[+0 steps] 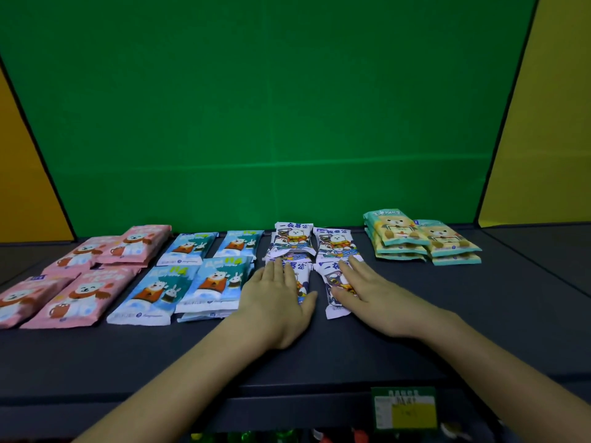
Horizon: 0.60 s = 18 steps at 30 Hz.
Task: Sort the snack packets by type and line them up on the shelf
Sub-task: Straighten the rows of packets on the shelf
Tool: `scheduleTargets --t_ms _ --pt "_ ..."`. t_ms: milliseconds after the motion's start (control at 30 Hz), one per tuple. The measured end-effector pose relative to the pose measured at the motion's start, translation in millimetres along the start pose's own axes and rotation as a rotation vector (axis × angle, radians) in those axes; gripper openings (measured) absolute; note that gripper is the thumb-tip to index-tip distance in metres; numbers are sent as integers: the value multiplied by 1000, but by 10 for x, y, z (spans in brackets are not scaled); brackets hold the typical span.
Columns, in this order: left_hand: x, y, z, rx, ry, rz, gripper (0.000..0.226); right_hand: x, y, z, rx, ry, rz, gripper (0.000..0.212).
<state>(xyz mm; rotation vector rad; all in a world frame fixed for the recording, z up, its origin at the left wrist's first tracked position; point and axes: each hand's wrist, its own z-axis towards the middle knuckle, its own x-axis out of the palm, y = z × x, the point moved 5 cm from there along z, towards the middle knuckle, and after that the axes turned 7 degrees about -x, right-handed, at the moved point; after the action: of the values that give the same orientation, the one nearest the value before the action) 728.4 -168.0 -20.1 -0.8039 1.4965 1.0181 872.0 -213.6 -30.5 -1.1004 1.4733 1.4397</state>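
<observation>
On the dark shelf (447, 314) the snack packets lie in groups by colour. Pink packets (83, 292) are at the left, blue packets (192, 282) beside them, white packets (292, 239) in the middle and green-yellow packets (422, 239) stacked at the right. My left hand (278, 298) lies flat with straight fingers on the front left white packet (303, 276). My right hand (367, 292) lies flat on the front right white packet (332, 292). Two more white packets sit just behind these.
A green back panel (271, 123) stands behind the shelf, with yellow panels at both sides. A green-and-yellow price tag (404, 407) hangs on the shelf's front edge. Below that edge, tops of coloured items (249, 436) on a lower level show.
</observation>
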Motion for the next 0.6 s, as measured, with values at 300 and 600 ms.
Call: scheduleTargets --t_ms 300,600 --pt "-146 -109 -85 137 -92 -448 59 -55 -51 60 10 -84 336 67" --pt "-106 -322 -71 248 -181 -168 48 -49 -176 61 66 -150 498 71"
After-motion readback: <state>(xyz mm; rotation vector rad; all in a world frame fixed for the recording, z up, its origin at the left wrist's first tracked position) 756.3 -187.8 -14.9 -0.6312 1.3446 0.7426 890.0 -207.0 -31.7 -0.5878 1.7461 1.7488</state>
